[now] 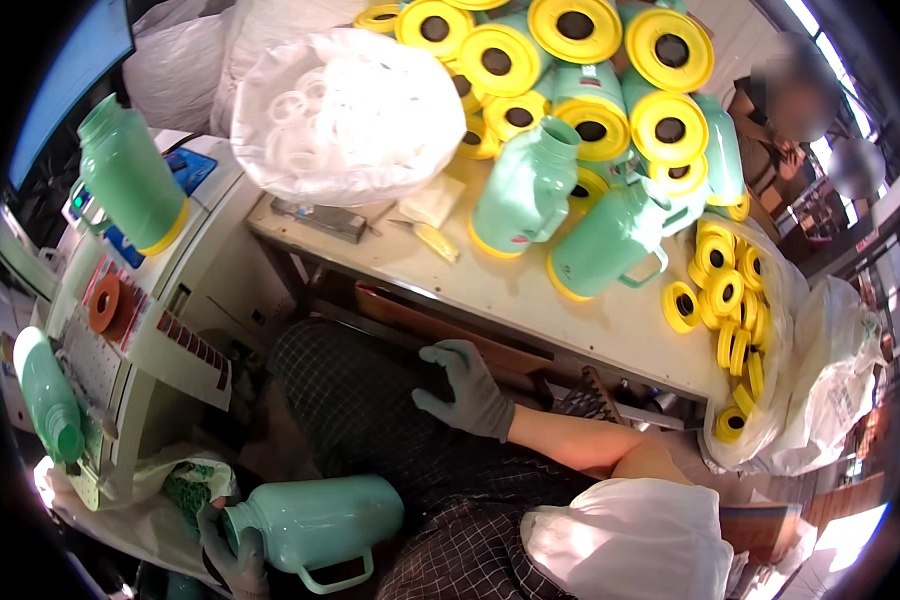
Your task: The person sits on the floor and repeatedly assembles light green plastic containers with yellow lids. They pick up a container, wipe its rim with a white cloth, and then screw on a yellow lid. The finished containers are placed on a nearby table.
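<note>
A mint-green plastic flask body with a moulded handle (315, 525) lies beside dark trousers in a fine white check (370, 420). Both hands wear grey knitted gloves: the left hand (232, 550) at the flask's neck, the right hand (467, 390) on the trousers. Above the trousers, a cream worktop (530, 290) carries more mint-green flask bodies with bright yellow, black-centred bases (590, 80). Right of the worktop, yellow rings fill a clear plastic bag (730, 320).

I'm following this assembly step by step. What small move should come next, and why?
Probably lift the green jug up toward the table. The left hand grips it by the neck down beside the lap, lying on its side, while the right hand rests idle on the lap, and other jugs stand on the table.
</note>
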`<act>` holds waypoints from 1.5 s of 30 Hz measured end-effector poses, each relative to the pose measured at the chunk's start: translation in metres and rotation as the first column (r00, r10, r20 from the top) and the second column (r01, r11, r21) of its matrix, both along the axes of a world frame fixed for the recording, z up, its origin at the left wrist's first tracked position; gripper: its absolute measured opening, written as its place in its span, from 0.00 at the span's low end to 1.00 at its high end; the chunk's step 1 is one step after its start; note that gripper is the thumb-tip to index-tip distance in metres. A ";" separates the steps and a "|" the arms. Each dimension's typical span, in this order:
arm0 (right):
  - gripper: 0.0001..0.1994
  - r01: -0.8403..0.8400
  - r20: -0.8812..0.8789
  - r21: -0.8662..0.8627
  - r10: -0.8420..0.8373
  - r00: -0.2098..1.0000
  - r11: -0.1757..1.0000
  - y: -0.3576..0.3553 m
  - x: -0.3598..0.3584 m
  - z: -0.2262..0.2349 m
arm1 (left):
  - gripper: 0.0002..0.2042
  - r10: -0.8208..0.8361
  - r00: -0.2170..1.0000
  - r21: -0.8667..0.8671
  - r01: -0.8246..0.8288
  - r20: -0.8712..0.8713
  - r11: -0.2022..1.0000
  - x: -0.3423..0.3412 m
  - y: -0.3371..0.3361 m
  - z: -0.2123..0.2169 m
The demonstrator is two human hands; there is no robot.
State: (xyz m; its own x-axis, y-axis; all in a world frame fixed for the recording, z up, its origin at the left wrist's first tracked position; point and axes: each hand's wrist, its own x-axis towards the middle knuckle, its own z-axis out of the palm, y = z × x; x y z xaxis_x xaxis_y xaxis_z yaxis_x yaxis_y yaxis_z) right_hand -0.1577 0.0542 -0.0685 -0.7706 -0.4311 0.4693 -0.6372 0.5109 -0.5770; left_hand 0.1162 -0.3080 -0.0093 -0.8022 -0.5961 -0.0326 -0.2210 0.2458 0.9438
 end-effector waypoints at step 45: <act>0.28 -0.078 0.408 -0.522 0.328 0.852 0.849 -0.093 -0.036 0.042 | 0.20 0.639 0.735 0.682 -0.348 -0.227 0.643 -0.007 0.054 -0.093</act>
State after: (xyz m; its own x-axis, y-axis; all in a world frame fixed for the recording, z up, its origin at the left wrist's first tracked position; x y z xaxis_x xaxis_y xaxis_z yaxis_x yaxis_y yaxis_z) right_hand -0.1937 -0.0384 -0.0264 -0.8661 -0.4253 0.2626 -0.2841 -0.0135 -0.9587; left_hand 0.1097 -0.2544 -0.1020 -0.4009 -0.8823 -0.2467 0.3012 -0.3812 0.8740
